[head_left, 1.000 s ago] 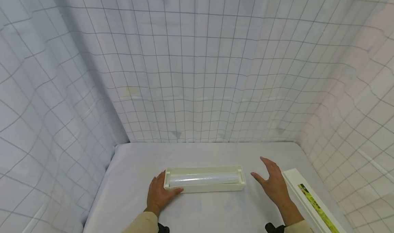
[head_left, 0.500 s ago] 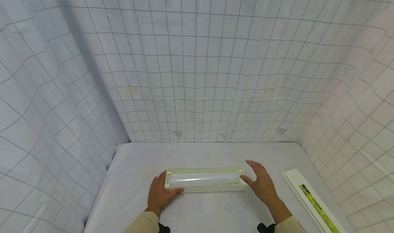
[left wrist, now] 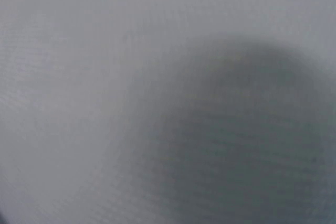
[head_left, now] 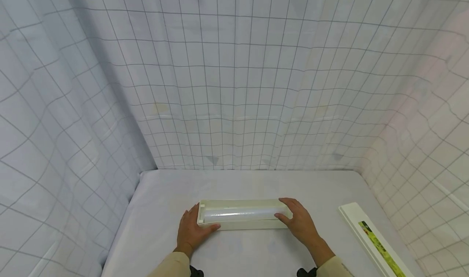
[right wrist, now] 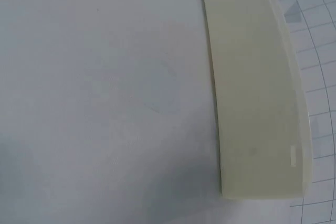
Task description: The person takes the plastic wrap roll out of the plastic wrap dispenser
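Note:
In the head view, a long cream cling film box (head_left: 253, 225) lies uncovered on the table, a shiny roll of film (head_left: 238, 214) inside it. My left hand (head_left: 192, 228) grips the left end, thumb along the front wall and fingers round the far side. Over the right end comes my right hand (head_left: 302, 226), thumb and forefinger spread apart; its thumb overlaps the box's inside and the forefinger is at the back rim. The right wrist view shows the box's plain wall (right wrist: 257, 103), without any fingers. Only blurred white cloth and shadow appear in the left wrist view.
A long white lid (head_left: 366, 232) with a yellow-green label (head_left: 379, 244) lies slantwise at the table's right side. White cloth covers the table (head_left: 242, 183). Grid-patterned white curtains (head_left: 234, 86) enclose it at the back and both sides.
My right hand has moved left, from beside the lid to over the right end of the box. The left hand keeps its hold on the left end.

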Available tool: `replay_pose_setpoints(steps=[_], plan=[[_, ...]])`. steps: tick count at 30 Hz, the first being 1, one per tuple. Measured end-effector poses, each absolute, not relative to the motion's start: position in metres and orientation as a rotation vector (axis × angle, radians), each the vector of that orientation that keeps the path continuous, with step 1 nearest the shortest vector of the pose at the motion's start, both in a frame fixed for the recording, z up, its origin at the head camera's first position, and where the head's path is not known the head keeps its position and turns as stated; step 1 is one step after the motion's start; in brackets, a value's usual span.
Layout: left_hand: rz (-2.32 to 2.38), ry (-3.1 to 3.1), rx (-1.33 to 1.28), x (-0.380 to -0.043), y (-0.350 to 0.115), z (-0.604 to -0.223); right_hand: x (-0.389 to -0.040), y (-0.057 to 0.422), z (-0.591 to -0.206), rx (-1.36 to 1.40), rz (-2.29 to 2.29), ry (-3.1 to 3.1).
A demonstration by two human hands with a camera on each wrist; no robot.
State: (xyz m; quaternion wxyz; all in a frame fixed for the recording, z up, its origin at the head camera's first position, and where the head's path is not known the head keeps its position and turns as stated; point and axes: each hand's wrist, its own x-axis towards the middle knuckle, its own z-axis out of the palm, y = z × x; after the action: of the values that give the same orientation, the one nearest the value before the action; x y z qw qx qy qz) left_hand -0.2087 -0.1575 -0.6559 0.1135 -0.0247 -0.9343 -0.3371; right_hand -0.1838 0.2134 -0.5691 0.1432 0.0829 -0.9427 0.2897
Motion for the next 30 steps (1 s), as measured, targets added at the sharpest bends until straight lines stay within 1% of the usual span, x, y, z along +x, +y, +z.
replay_pose_setpoints(steps=[9,21,30], plan=[[-1.003,-2.745,-0.068,-0.208,-0.158,-0.655,-0.185,0.199,-0.576,0.307,0.888,-2.71],[-1.003,-2.75,-0.068,-0.21,-0.158,-0.656,-0.195,0.186,-0.58,0.299,0.897,-2.785],[-1.004,-2.731,-0.072,-0.209,-0.157,-0.656,-0.208,0.177,-0.594,0.427,0.893,-2.838]])
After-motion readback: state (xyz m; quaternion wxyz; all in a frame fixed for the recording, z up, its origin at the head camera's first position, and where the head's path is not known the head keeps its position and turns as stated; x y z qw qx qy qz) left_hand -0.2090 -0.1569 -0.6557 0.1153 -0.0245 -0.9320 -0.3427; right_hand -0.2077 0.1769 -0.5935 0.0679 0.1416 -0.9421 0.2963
